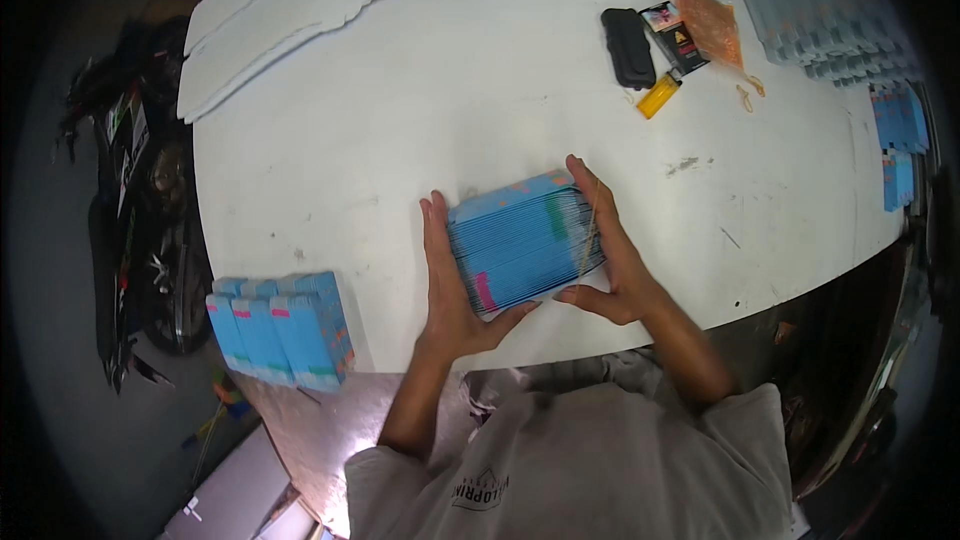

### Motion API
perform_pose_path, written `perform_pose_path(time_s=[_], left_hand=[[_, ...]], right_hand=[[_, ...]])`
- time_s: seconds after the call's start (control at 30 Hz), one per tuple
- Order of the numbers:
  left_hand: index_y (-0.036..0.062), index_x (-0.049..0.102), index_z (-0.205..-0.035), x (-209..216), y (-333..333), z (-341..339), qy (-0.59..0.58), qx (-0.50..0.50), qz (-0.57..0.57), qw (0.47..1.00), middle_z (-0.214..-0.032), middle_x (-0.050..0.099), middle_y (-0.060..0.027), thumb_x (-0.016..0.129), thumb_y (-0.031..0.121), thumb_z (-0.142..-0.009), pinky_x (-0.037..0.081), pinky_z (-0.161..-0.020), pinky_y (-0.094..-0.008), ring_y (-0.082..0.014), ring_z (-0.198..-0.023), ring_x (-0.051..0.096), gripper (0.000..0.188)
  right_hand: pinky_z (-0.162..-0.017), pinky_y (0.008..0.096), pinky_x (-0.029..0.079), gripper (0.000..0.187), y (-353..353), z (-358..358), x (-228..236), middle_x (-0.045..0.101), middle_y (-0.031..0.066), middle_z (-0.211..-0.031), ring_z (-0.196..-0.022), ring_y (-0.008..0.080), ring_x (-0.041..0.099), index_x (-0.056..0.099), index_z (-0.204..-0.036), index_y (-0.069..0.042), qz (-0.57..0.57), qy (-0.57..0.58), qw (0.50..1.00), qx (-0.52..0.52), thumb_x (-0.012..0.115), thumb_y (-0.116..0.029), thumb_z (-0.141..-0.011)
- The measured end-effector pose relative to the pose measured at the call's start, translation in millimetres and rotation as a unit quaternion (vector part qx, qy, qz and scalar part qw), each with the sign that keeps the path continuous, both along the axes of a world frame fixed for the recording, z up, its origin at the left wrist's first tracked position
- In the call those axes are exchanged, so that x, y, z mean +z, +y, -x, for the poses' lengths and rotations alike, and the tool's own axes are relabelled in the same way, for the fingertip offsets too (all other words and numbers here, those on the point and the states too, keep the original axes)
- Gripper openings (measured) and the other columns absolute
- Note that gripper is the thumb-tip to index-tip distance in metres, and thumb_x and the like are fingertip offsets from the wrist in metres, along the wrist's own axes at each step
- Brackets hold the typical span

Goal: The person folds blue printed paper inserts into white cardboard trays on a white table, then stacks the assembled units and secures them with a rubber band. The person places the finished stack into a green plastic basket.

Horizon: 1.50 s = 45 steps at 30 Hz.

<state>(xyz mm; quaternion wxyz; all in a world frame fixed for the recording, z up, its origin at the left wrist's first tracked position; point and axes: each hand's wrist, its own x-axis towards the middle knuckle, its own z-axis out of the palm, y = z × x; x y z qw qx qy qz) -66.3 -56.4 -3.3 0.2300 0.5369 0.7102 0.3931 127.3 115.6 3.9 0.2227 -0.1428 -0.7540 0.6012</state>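
Observation:
A thick stack of blue printed card pieces (pixel 520 252) rests on the white table in front of me, its many edges facing up, with pink and green marks across them. My left hand (pixel 450 305) closes on the stack's left end, fingers along the side and thumb at the near edge. At the opposite end, my right hand (pixel 615 260) grips the stack with its fingers up the side and its thumb near the front corner. A thin tan rubber band (pixel 587 240) runs by my right fingers across that end; whether it goes all round the stack is hidden.
Several blue bundles (pixel 280 330) stand at the table's left front edge. White sheets (pixel 290 25) lie far left. Farther right are a black case (pixel 628 50), a small dark packet (pixel 683 48), a yellow lighter (pixel 659 97) and an orange bag (pixel 710 25). Grey-blue stacks (pixel 830 15) fill the far right corner.

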Motion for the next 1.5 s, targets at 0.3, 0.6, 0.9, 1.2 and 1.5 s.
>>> perform_pose_path(time_s=[0.3,0.6,0.9,1.2,1.5], left_hand=[[-0.0091,-0.002,-0.164,-7,-1,-8,0.107,0.033,-0.039,0.993,-0.153,0.033,-0.0309,0.104,0.046,-0.060,0.036,-0.118,-0.0546,-0.0445,-0.143,0.039,0.158],[-0.0055,0.017,-0.162,11,17,-1,0.049,0.086,-0.042,0.994,-0.143,0.041,-0.0242,0.107,0.046,-0.054,0.048,-0.101,-0.0479,-0.0398,-0.130,0.045,0.150],[-0.0044,0.033,-0.150,-14,-10,-22,-0.121,0.113,-0.012,0.986,-0.149,0.046,-0.0280,0.105,0.046,-0.059,0.043,-0.112,-0.0591,-0.0511,-0.142,0.042,0.126],[-0.0067,-0.003,-0.164,2,-13,-32,-0.013,0.055,0.008,0.998,-0.163,0.024,-0.0356,0.103,0.037,-0.065,0.027,-0.126,-0.0549,-0.0472,-0.155,0.027,0.151],[-0.0087,-0.005,-0.163,-3,-6,-25,-0.010,0.018,-0.011,1.000,-0.160,0.023,-0.0417,0.099,0.035,-0.070,0.029,-0.120,-0.0654,-0.0556,-0.149,0.031,0.146]], right_hand=[[-0.122,0.0471,0.030,0.105,-7,7,-13,0.039,0.0253,-0.159,-0.146,0.0386,0.040,0.028,-0.163,0.003,-0.018,0.031,0.997,-0.067,0.085,-0.019,-0.077],[-0.113,0.0475,0.041,0.072,8,7,-3,0.060,0.0210,-0.136,-0.131,0.0375,0.056,0.057,-0.143,-0.003,-0.026,0.000,0.999,-0.023,0.087,-0.018,-0.079],[-0.128,0.0490,0.023,0.087,-19,-13,-8,0.037,0.0266,-0.163,-0.155,0.0393,0.033,0.034,-0.161,0.004,0.093,0.027,0.993,-0.064,0.074,-0.028,-0.091],[-0.129,0.0522,0.017,0.102,-35,-19,-1,0.021,0.0279,-0.171,-0.159,0.0426,0.020,0.011,-0.167,0.007,0.083,-0.002,0.995,-0.051,0.064,-0.045,-0.097],[-0.129,0.0537,0.017,0.111,-14,-11,-9,0.018,0.0308,-0.172,-0.159,0.0445,0.019,0.006,-0.168,0.006,0.038,0.016,0.998,-0.049,0.065,-0.051,-0.094]])
